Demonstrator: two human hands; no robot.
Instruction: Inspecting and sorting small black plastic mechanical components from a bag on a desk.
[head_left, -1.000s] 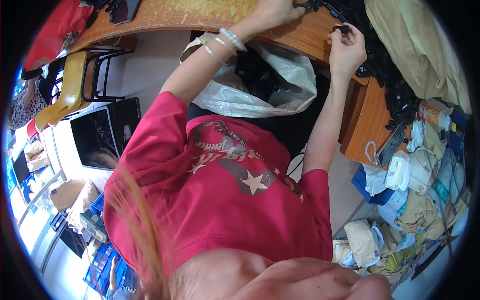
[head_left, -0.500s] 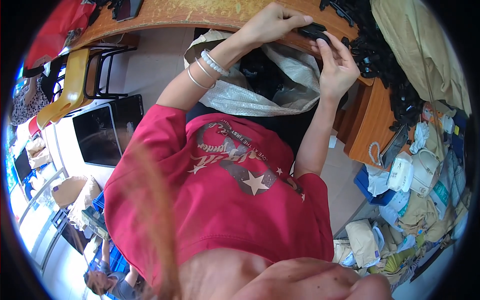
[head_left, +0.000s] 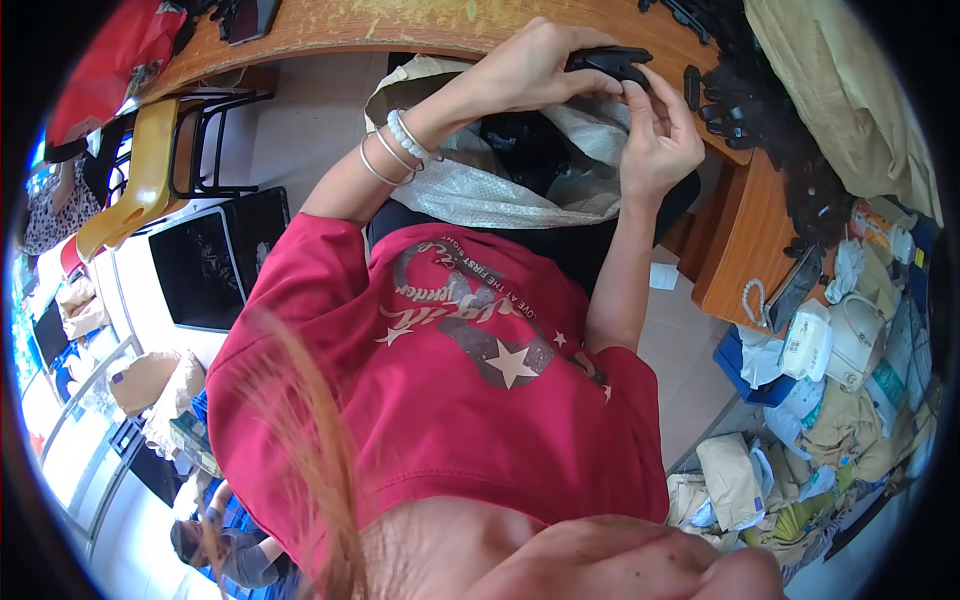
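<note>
My left hand (head_left: 535,68), with pale bracelets on its wrist, and my right hand (head_left: 655,140) meet on one small black plastic part (head_left: 610,60). Both sets of fingers grip it, the left from above and the right from below. The part is held over the open mouth of a white woven sack (head_left: 500,195) on my lap, which has dark pieces inside. A heap of similar black parts (head_left: 765,115) lies on the wooden table (head_left: 420,25) just to the right of my hands.
A beige sack (head_left: 840,90) lies on the table's right end. On the floor to the right are bags, boxes and white containers (head_left: 830,350). A yellow chair (head_left: 130,180) and dark flat panels (head_left: 215,265) stand at left. Another person (head_left: 215,545) is at lower left.
My hands were apart at the table, the right at the black heap. They have come together on one black part and drawn back over the sack.
</note>
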